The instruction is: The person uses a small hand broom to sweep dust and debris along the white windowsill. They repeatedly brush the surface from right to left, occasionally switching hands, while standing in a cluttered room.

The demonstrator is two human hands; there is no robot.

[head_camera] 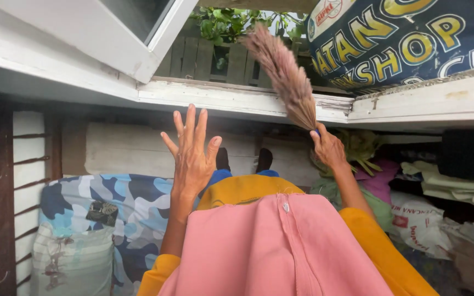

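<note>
My right hand (pixel 329 147) grips the handle of a grass broom (pixel 284 74), whose pinkish-brown bristles point up and left against the white window sill (pixel 237 100). My left hand (pixel 192 154) is raised in front of me with its fingers spread, holding nothing and touching nothing. Both arms wear orange sleeves, and a pink cloth (pixel 275 252) hangs over my chest at the bottom of the view.
An open white window frame (pixel 111 33) juts out at the upper left. A dark blue banner (pixel 407 38) hangs at the upper right. A camouflage-print cushion (pixel 122 214) and a sack (pixel 72 263) lie at the lower left. Folded cloths and bags (pixel 429 208) pile at the right.
</note>
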